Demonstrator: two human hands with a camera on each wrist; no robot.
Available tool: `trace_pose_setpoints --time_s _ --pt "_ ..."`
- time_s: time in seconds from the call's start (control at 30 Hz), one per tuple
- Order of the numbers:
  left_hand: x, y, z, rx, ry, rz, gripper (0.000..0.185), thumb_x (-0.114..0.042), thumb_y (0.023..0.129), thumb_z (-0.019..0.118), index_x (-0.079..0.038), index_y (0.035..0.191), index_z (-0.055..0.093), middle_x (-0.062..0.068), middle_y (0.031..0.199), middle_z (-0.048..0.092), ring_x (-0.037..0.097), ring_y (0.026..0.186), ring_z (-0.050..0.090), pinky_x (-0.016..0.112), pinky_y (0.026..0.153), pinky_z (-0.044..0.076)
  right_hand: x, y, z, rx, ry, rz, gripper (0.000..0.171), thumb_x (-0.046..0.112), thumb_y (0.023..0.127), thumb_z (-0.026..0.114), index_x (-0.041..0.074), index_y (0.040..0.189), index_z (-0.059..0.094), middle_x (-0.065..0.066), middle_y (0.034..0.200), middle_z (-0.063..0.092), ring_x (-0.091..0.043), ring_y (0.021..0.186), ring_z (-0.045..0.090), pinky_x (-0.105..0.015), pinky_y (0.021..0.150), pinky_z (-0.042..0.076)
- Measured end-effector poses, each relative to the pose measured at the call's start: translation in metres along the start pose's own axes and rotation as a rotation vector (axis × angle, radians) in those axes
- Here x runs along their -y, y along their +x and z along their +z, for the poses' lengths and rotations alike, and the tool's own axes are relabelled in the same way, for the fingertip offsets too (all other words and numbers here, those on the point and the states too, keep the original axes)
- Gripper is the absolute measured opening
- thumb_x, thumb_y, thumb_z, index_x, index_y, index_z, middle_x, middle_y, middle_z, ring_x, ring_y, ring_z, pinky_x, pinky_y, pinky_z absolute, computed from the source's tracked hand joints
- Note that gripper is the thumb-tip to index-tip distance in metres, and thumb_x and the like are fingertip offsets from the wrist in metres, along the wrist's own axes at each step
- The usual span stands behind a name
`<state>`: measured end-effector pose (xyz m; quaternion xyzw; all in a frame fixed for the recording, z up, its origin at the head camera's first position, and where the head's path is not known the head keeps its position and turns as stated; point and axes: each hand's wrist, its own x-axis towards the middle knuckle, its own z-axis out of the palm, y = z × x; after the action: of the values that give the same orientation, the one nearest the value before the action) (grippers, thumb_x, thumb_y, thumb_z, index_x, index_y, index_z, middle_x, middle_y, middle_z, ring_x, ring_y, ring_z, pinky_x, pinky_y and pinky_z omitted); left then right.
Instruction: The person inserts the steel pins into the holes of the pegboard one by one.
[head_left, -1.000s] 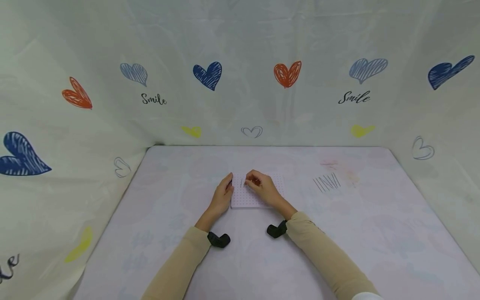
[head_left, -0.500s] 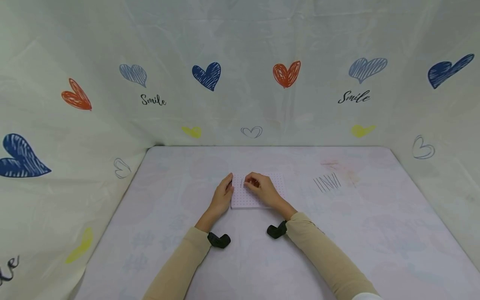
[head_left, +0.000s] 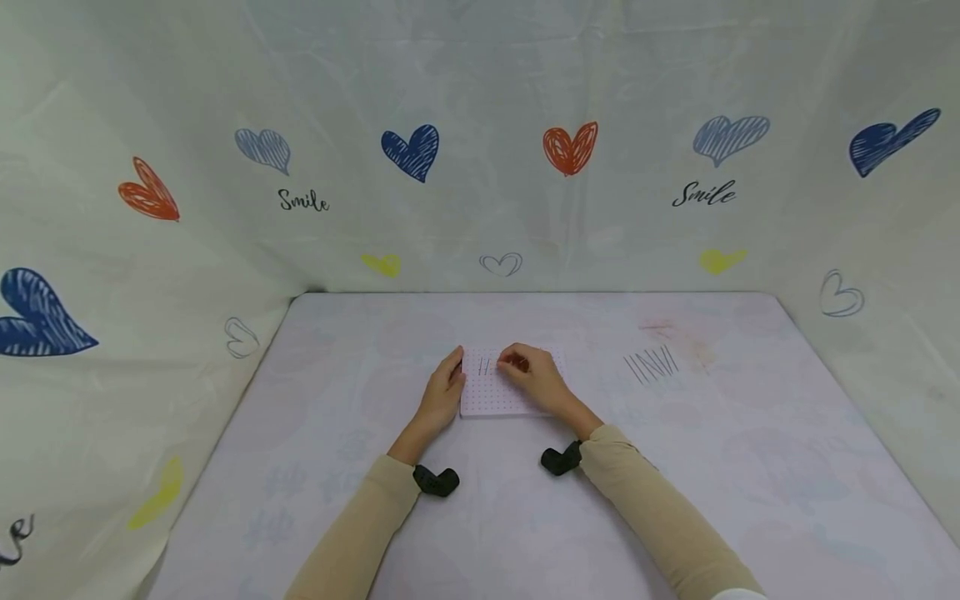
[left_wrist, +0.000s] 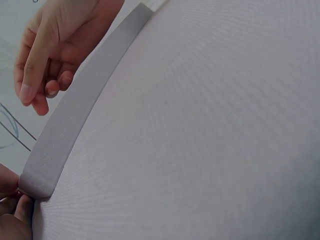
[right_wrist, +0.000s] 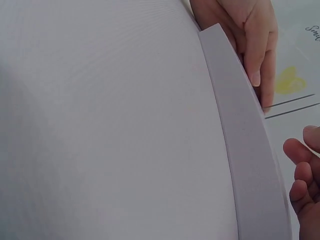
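Left hand (head_left: 444,392) sits at the left edge of the pegboard (head_left: 495,398), fingers straight, resting against its side; it steadies the board with no grip closed round anything. Left wrist view confirms fingertips (left_wrist: 24,206) touching the board's near corner.

Pegboard is a white square slab with a dotted grid of holes, lying flat on the desk (head_left: 315,467), roughly mid-desk, a little left of centre and well apart from every edge. Two thin dark pins (head_left: 484,366) stand upright in holes near the board's far-left corner, side by side.

Right hand (head_left: 534,377) is over the board's far half, just right of the pins, fingers curled toward the thumb. Can't tell if anything is pinched; nothing visible between the fingertips in the right wrist view, where the fingers (right_wrist: 300,172) hang curled above the board edge.

Further right, toward the desk's far-right corner, a row of loose dark pins (head_left: 649,364) lies flat on the desk, well apart from the board.
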<state>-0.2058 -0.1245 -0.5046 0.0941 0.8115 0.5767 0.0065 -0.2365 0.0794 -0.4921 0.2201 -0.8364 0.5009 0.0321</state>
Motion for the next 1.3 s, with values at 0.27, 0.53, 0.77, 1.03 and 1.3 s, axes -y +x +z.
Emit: trace_pose_setpoints --time_s 0.27,0.53,0.77,1.03,1.3 --pt "-0.002 0.000 0.001 -0.001 -0.004 0.001 0.050 0.005 0.104 0.037 0.013 0.151 0.024 0.026 0.159 0.021 0.036 0.147 0.023 0.043 0.119 0.025 -0.002 -0.004 -0.013 -0.033 0.015 0.027 0.005 0.009 0.094 0.070 0.005 0.098 0.070 -0.003 0.087 0.066 -0.016 0.077 0.054 -0.023 0.066 0.046" --pt "0.002 0.000 0.001 -0.008 -0.006 0.001 0.049 0.005 0.104 0.037 0.012 0.152 0.024 0.026 0.159 0.022 0.035 0.147 0.022 0.043 0.120 0.025 -0.008 -0.009 -0.029 -0.069 -0.010 0.049 0.007 0.009 0.094 0.069 0.003 0.098 0.070 -0.004 0.089 0.067 -0.017 0.079 0.056 -0.022 0.067 0.048" --pt "0.002 -0.001 0.001 -0.003 -0.011 0.000 0.049 0.004 0.105 0.037 0.011 0.152 0.023 0.025 0.160 0.021 0.035 0.148 0.021 0.042 0.120 0.024 -0.013 -0.015 -0.046 -0.095 -0.045 0.066 0.007 0.008 0.095 0.068 0.002 0.099 0.069 -0.006 0.091 0.066 -0.020 0.084 0.057 -0.025 0.071 0.049" --pt "0.000 -0.002 -0.001 -0.002 0.021 -0.013 0.050 0.002 0.106 0.036 0.011 0.153 0.022 0.025 0.160 0.021 0.034 0.148 0.021 0.042 0.120 0.024 -0.020 -0.022 -0.066 -0.160 -0.080 0.112 0.009 0.007 0.095 0.067 -0.001 0.100 0.069 -0.010 0.092 0.066 -0.022 0.086 0.057 -0.023 0.070 0.047" --pt "0.000 -0.001 0.001 -0.002 0.025 -0.009 0.050 0.003 0.105 0.036 0.010 0.153 0.023 0.025 0.160 0.021 0.034 0.148 0.022 0.042 0.120 0.024 -0.029 -0.031 -0.086 -0.272 -0.164 0.183 0.013 0.009 0.096 0.067 -0.003 0.101 0.070 -0.015 0.093 0.068 -0.024 0.086 0.058 -0.023 0.070 0.047"
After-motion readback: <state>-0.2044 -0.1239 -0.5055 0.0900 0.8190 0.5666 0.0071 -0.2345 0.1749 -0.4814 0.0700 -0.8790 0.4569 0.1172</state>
